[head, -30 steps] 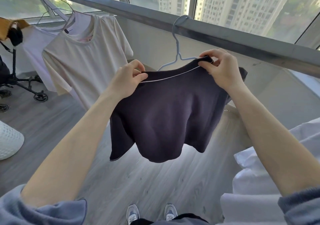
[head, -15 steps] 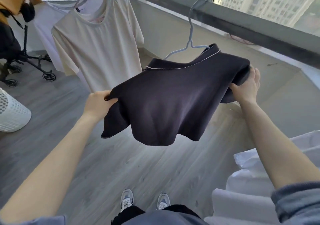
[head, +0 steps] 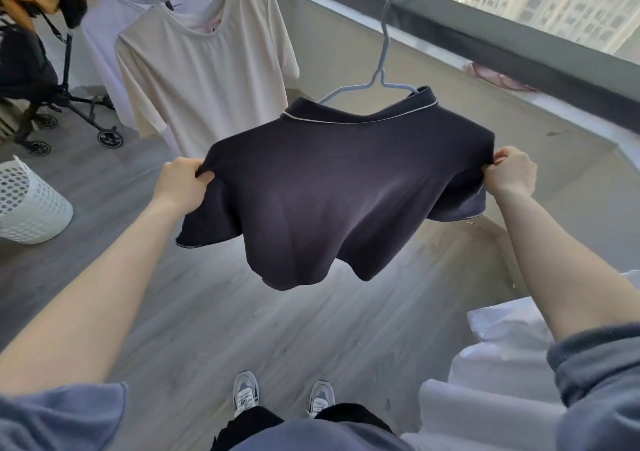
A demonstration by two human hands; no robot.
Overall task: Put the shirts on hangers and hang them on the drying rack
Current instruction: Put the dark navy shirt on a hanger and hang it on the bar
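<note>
A dark navy shirt [head: 332, 187] with a white-piped collar sits on a light blue hanger [head: 382, 69], whose hook is over the grey rack bar [head: 485, 24]. My left hand [head: 181, 182] pinches the shirt's left shoulder by the sleeve. On the other side, my right hand [head: 512, 171] grips the right shoulder. The shirt is stretched between both hands. A beige T-shirt [head: 204, 66] hangs on the same bar to the left, with a pale lilac garment [head: 100, 38] behind it.
A white perforated laundry basket [head: 27, 204] stands on the grey wood floor at the left. A black wheeled stroller [head: 52, 104] is at the far left. White bedding [head: 502, 364] lies at the lower right. A low wall and windows run behind the bar.
Both hands left the collar and moved down and outward to the shoulders, where they now grip. The shirt is spread wider on the hanger.
</note>
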